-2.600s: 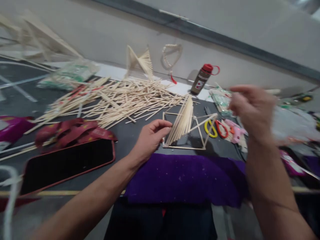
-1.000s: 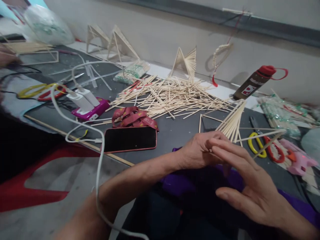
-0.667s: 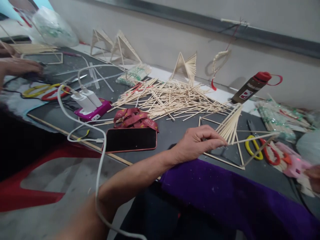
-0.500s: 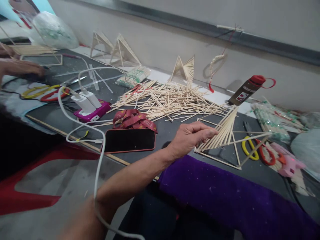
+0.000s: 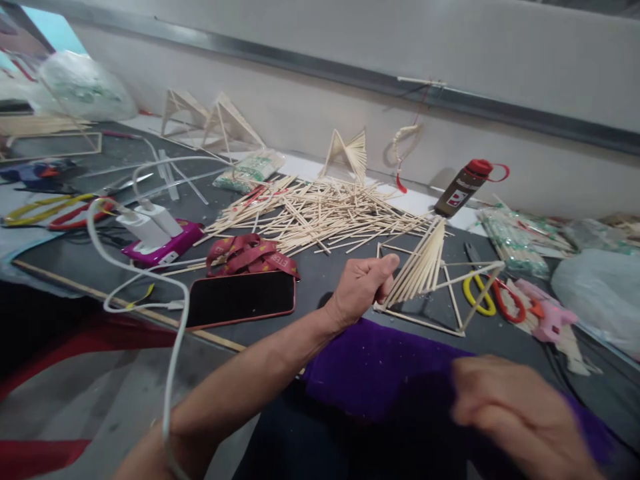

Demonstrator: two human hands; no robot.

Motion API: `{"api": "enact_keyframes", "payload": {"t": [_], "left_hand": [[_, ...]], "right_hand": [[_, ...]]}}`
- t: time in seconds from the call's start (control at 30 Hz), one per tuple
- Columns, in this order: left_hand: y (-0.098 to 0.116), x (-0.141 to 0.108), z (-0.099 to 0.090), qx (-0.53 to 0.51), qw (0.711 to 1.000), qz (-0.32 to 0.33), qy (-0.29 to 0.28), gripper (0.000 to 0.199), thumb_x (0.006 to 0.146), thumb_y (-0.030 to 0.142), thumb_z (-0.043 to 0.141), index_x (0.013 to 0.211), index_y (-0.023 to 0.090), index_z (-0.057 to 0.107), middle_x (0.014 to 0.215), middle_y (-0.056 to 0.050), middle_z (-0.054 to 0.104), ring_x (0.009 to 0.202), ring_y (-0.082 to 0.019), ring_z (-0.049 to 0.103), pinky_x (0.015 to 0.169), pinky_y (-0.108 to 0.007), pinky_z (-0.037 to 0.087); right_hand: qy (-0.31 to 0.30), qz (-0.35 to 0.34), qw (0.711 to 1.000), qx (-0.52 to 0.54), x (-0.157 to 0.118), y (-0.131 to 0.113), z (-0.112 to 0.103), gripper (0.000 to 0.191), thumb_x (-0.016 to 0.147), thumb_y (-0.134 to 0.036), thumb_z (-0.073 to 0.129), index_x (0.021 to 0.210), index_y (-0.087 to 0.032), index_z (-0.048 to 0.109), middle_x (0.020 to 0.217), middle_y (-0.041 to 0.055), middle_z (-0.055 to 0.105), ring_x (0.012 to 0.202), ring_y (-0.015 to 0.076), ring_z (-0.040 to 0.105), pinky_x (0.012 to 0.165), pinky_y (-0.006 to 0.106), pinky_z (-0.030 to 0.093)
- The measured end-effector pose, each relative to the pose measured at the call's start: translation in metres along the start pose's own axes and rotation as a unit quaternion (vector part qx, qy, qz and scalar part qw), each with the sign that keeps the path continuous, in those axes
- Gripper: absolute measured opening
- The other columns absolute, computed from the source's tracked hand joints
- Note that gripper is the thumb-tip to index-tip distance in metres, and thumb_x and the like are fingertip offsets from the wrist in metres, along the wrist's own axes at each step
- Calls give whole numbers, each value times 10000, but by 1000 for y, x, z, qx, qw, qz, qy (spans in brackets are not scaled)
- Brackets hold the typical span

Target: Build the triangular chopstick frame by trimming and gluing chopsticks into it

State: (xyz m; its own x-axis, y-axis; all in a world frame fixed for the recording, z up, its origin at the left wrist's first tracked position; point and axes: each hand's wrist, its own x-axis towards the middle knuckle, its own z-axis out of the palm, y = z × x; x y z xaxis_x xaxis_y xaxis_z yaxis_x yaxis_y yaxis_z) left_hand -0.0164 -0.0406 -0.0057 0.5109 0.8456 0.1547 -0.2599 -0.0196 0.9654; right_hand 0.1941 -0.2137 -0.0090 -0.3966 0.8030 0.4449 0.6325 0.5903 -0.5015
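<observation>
My left hand [image 5: 359, 288] is closed, thumb on top, at the left side of a small frame model made of thin wooden sticks [image 5: 419, 267]. Its curled fingers hide whatever is between them. The model stands on the dark table, its sticks fanned out beside an open base frame. Lower right, my right hand [image 5: 520, 407] hangs over a purple cloth [image 5: 365, 370], smeared by motion, so its fingers cannot be read. Behind the model lies a heap of loose wooden sticks [image 5: 330, 210].
A phone [image 5: 243, 299] and a red lanyard [image 5: 247, 255] lie left of my arm, near a purple power strip [image 5: 163, 250] with a white cable [image 5: 170, 380]. Scissors [image 5: 483, 293], a pink glue gun [image 5: 555, 320] and a bottle [image 5: 460, 190] stand right. Finished models [image 5: 345, 157] line the wall.
My right hand has come into view at lower right. My left thumb has drawn back from the fanned sticks. The other person's hands at far left are gone, and the view has shifted right.
</observation>
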Motion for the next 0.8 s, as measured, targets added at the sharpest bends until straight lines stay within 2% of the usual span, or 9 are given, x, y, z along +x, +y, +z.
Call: {"api": "enact_keyframes", "payload": {"t": [0.07, 0.13, 0.17, 0.23, 0.3, 0.4, 0.5, 0.63, 0.8], "left_hand": [[3, -2, 3, 28, 1000, 3, 4, 543, 870, 510, 488, 443, 175, 488, 436, 6, 455, 427, -81, 392, 466, -248, 312], [6, -3, 6, 63, 998, -8, 24, 511, 873, 451, 504, 447, 170, 490, 438, 8, 458, 421, -78, 377, 454, -241, 304], [7, -3, 6, 80, 996, -12, 35, 488, 874, 420, 512, 456, 169, 493, 438, 12, 454, 416, -77, 372, 445, -240, 296], [7, -1, 5, 108, 993, -10, 39, 453, 876, 378, 519, 474, 171, 499, 455, 12, 469, 429, -85, 390, 446, -241, 299], [6, 1, 2, 122, 992, -21, 26, 449, 875, 396, 526, 485, 175, 506, 488, 8, 484, 440, -92, 398, 438, -248, 299], [3, 1, 0, 143, 990, -18, 3, 446, 872, 422, 534, 493, 187, 511, 529, 5, 512, 468, -104, 434, 456, -255, 331], [2, 1, 1, 181, 984, -3, -4, 447, 871, 419, 537, 488, 191, 512, 539, 7, 515, 481, -105, 446, 472, -254, 343], [-1, 4, 4, 198, 980, -23, -9, 446, 873, 436, 527, 502, 188, 508, 509, 16, 488, 453, -97, 409, 450, -249, 313], [-5, 9, 7, 213, 977, -23, -12, 442, 865, 409, 530, 493, 171, 511, 474, 21, 474, 451, -88, 399, 454, -229, 299]], "right_hand": [[-114, -17, 993, 32, 46, -27, 15, 208, 914, -360, 524, 945, -199, 652, 923, 51, 685, 830, 160, 648, 713, 275, 509], [-130, -39, 991, 15, 74, -42, 26, 237, 904, -377, 540, 919, -170, 656, 1074, 76, 677, 912, 157, 645, 761, 261, 496], [-118, -59, 991, 11, 80, -43, 30, 235, 897, -365, 548, 888, -156, 656, 1018, 74, 694, 856, 145, 649, 723, 249, 492], [-88, -53, 995, -15, 80, -36, 33, 208, 888, -328, 553, 856, -152, 659, 732, 18, 695, 634, 114, 614, 601, 237, 462], [-62, -33, 996, -46, 68, -24, 29, 207, 887, -324, 549, 863, -152, 661, 663, 2, 681, 597, 109, 598, 594, 235, 456], [-56, -34, 994, -85, 51, -11, 16, 230, 902, -335, 524, 937, -152, 659, 1042, 77, 702, 915, 132, 636, 823, 269, 477], [-56, -27, 991, -121, 47, -5, 8, 285, 912, -361, 499, 1045, -154, 642, 1350, 127, 526, 1164, 175, 533, 966, 327, 432], [-115, -33, 984, -129, 55, -4, 16, 352, 952, -388, 406, 1095, -140, 612, 1306, 116, 537, 1136, 156, 536, 911, 267, 468], [-195, -113, 963, -150, 79, -8, 42, 343, 979, -339, 317, 1123, -189, 590, 1318, 65, 526, 964, 141, 576, 736, 265, 495]]}}
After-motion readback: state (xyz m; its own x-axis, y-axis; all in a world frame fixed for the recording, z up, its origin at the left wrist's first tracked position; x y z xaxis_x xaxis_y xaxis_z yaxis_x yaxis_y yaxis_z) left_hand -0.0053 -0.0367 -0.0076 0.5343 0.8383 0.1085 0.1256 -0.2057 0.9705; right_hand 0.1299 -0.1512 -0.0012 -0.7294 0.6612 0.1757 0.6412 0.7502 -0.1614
